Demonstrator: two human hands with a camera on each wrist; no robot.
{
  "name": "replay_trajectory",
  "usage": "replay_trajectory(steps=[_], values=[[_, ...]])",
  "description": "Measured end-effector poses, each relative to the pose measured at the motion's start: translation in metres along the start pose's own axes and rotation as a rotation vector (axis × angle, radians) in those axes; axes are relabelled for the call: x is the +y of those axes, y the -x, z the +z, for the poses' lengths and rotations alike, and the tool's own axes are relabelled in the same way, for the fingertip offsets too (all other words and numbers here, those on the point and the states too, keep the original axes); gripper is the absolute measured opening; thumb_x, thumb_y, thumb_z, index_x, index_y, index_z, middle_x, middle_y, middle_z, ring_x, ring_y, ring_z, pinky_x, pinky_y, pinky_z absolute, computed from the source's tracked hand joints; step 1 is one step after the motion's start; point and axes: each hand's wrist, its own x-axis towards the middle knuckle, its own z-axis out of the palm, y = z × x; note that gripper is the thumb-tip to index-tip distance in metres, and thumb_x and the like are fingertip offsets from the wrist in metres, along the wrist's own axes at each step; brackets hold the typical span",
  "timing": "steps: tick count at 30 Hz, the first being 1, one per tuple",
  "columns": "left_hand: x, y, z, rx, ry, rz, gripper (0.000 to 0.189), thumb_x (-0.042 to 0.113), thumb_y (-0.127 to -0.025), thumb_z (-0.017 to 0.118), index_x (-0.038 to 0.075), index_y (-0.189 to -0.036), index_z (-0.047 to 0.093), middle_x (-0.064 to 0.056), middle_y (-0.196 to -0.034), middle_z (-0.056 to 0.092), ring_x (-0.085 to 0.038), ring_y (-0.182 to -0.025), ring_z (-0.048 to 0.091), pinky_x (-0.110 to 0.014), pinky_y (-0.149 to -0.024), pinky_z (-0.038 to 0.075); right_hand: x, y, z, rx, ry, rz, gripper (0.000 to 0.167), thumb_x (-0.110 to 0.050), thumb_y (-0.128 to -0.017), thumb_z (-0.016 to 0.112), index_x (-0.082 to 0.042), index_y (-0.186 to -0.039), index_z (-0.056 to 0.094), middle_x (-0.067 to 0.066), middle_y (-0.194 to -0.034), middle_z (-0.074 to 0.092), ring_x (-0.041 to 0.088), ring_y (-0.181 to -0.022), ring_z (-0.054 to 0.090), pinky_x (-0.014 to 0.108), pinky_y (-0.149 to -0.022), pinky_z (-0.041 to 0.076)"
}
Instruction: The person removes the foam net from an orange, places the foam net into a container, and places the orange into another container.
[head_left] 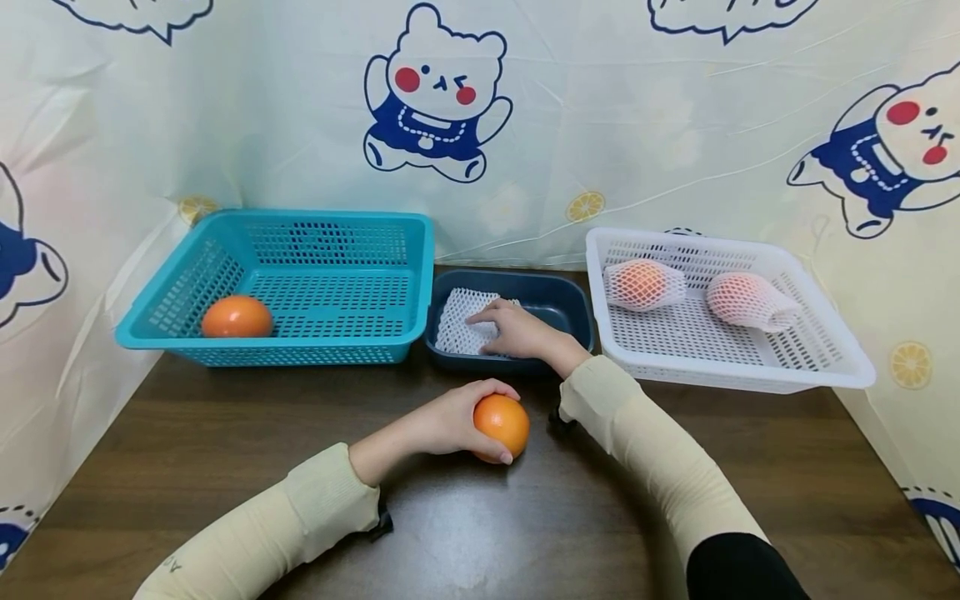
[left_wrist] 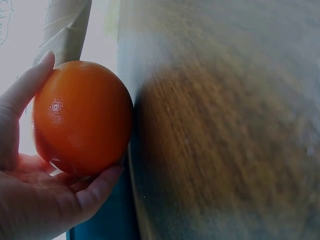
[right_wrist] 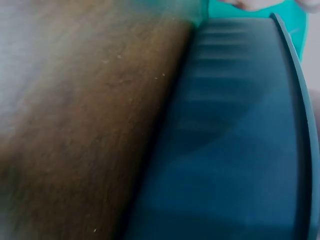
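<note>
My left hand (head_left: 450, 419) grips an orange (head_left: 502, 427) just above or on the table, in front of the dark blue tray (head_left: 512, 364). In the left wrist view, thumb and fingers curve round the orange (left_wrist: 82, 117). My right hand (head_left: 519, 331) reaches into that tray, its fingers spread over white foam net sleeves (head_left: 459, 327). Whether the fingertips touch the sleeves is hard to see. The tray's outer wall (right_wrist: 225, 140) fills much of the right wrist view and hides most of that hand.
At the left, a teal basket (head_left: 315, 352) has one orange (head_left: 237, 317) in it. A white basket (head_left: 738, 372) at the right contains two fruits in foam nets, one (head_left: 643, 285) left of the other (head_left: 750, 301). A patterned cloth (head_left: 600, 108) hangs behind the brown table (head_left: 600, 517).
</note>
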Motion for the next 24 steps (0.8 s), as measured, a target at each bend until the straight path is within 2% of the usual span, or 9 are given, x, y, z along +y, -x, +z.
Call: replay_trajectory(steps=[11, 18, 20, 24], values=[[0.003, 0.001, 0.0, 0.007, -0.004, 0.001, 0.068, 0.027, -0.081, 0.087, 0.011, -0.138, 0.054, -0.008, -0.129, 0.056, -0.024, -0.106, 0.056, -0.041, -0.091, 0.05, 0.002, -0.007, 0.004, -0.019, 0.035, 0.002, 0.049, -0.015, -0.094, 0.076, -0.011, -0.141, 0.064, 0.02, -0.142, 0.051, 0.035, -0.132, 0.046, 0.053, -0.117, 0.03], [0.003, 0.002, -0.001, 0.009, 0.011, -0.006, 0.068, 0.026, -0.081, 0.087, 0.011, -0.138, 0.054, -0.009, -0.13, 0.056, -0.025, -0.106, 0.056, -0.042, -0.091, 0.05, 0.002, -0.006, 0.0, 0.011, -0.024, -0.009, 0.047, -0.013, -0.093, 0.077, -0.009, -0.139, 0.065, 0.012, -0.141, 0.061, 0.028, -0.136, 0.051, 0.053, -0.121, 0.019], [0.003, 0.002, -0.001, 0.008, 0.018, -0.008, 0.067, 0.025, -0.082, 0.086, 0.011, -0.138, 0.053, -0.009, -0.13, 0.056, -0.026, -0.107, 0.056, -0.043, -0.091, 0.05, 0.002, -0.004, -0.002, 0.017, -0.036, -0.004, 0.045, -0.014, -0.094, 0.076, -0.009, -0.138, 0.065, 0.011, -0.141, 0.062, 0.028, -0.136, 0.051, 0.053, -0.121, 0.021], [0.003, 0.001, -0.001, 0.004, 0.015, -0.003, 0.066, 0.025, -0.083, 0.086, 0.011, -0.138, 0.054, -0.009, -0.129, 0.057, -0.025, -0.106, 0.056, -0.042, -0.09, 0.05, 0.0, 0.004, -0.009, 0.045, -0.059, 0.009, 0.04, -0.017, -0.098, 0.072, -0.01, -0.137, 0.066, 0.011, -0.14, 0.061, 0.029, -0.134, 0.052, 0.048, -0.117, 0.033]])
